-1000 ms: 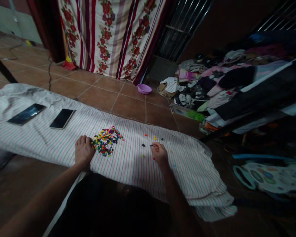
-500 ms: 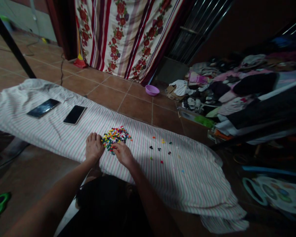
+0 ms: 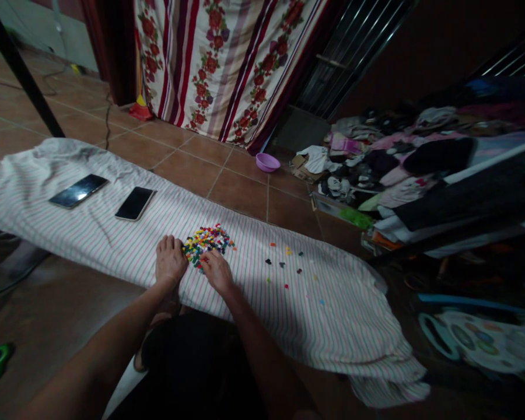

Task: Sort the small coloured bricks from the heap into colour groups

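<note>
A heap of small multicoloured pieces (image 3: 210, 238) lies on the striped cloth (image 3: 245, 280) in front of me. My left hand (image 3: 170, 259) rests palm down on the cloth at the heap's left edge, fingers stretched forward. At the near right edge of the heap is my right hand (image 3: 217, 271), its fingertips pinched together among the pieces; whatever is between them is too small to make out. Off to the right, little separate groups sorted by colour sit apart: orange (image 3: 272, 244), yellow (image 3: 289, 251), black (image 3: 268, 261), red (image 3: 286, 286) and blue (image 3: 322, 302) among them.
Two phones, one dark tablet-like phone (image 3: 79, 191) and a smaller phone (image 3: 135, 203), lie on the cloth's left. Beyond are a purple basin (image 3: 268, 163) on the tiled floor, a flowered curtain (image 3: 227, 70) and piled clothes (image 3: 398, 157).
The view has shifted slightly. Both hands stay at the heap, the right fingertips still pinched among the pieces. The separate groups look unchanged.
</note>
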A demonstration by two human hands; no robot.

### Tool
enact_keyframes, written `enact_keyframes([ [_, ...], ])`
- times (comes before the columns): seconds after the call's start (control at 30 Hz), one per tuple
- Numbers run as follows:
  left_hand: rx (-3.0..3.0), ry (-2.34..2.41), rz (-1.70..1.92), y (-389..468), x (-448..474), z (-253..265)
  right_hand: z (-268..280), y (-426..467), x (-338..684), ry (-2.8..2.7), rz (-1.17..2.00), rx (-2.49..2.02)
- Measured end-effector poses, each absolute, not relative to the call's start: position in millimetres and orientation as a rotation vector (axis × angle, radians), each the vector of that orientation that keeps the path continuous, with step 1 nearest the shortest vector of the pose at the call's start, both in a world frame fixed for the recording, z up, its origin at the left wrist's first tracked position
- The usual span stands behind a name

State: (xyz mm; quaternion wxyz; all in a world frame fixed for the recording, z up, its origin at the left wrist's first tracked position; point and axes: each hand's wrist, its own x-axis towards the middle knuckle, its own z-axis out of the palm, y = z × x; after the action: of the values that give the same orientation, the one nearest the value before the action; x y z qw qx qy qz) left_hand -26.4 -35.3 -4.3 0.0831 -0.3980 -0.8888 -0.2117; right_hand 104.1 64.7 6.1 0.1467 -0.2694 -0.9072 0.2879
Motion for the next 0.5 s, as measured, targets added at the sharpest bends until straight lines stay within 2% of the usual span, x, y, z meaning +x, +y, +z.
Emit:
enact_keyframes([
  [0.5, -1.221, -2.634, -0.650, -40.6, -26.2, -2.5, 11.4, 42.3, 119.9, -2.205, 1.003, -0.965],
])
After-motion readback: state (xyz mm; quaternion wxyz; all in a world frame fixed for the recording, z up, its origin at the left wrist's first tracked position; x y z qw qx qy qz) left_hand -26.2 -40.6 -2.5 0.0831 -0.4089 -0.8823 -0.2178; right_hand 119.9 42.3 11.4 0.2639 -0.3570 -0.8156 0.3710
